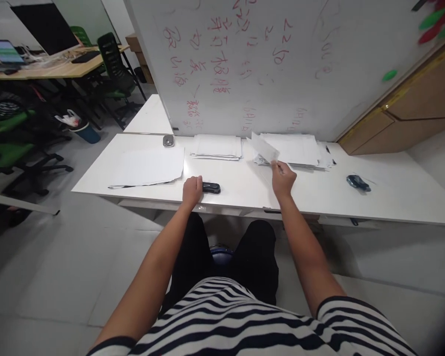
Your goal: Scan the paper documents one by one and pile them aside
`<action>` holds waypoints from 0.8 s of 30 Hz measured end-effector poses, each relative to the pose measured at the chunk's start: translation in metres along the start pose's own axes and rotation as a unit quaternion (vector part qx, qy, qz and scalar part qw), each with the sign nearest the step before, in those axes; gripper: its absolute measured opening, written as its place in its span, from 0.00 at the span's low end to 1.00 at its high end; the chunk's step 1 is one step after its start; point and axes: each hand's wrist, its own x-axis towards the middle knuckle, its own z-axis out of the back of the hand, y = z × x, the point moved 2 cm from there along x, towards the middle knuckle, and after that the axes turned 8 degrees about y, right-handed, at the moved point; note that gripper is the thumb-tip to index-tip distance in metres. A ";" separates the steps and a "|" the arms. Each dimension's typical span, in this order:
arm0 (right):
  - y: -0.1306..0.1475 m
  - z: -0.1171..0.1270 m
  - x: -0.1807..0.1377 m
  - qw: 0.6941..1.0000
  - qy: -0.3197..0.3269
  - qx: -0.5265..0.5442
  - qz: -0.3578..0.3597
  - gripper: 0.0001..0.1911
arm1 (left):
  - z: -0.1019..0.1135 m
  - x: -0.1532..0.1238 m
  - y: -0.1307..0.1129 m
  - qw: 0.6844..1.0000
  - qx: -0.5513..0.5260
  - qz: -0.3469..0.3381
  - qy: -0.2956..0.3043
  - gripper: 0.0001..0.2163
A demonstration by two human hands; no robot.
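Observation:
My left hand (193,191) is closed around one end of a black stapler (211,188) lying on the white desk near its front edge. In my right hand (284,179) a few thin sheets of paper (266,149) are pinched at one corner and raised above the desk. Just behind them lies a thick, uneven paper stack (300,147). A neater paper stack (217,147) sits at the middle back, left of the raised sheets. Farther left, large flat sheets (148,165) are spread out.
A whiteboard (222,64) with red writing stands along the desk's (244,185) back edge. A small grey device (168,141) rests at the back left, and a dark blue-black object (358,183) at the right. Brown cardboard (400,113) leans at the far right.

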 end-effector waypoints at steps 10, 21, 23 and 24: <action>0.058 0.008 -0.153 0.920 -0.082 0.320 -0.209 0.23 | 0.023 -0.028 -0.033 0.993 -0.034 -0.076 -0.085 0.17; 0.020 0.012 -0.208 0.919 -0.040 0.283 -0.271 0.22 | 0.010 -0.084 -0.087 0.933 -0.297 0.058 0.194 0.15; 0.021 0.016 -0.211 0.924 -0.031 0.274 -0.265 0.23 | 0.013 -0.084 -0.089 0.924 -0.321 0.052 0.200 0.15; 0.021 0.017 -0.211 0.925 -0.028 0.273 -0.264 0.23 | 0.014 -0.084 -0.090 0.921 -0.330 0.049 0.203 0.14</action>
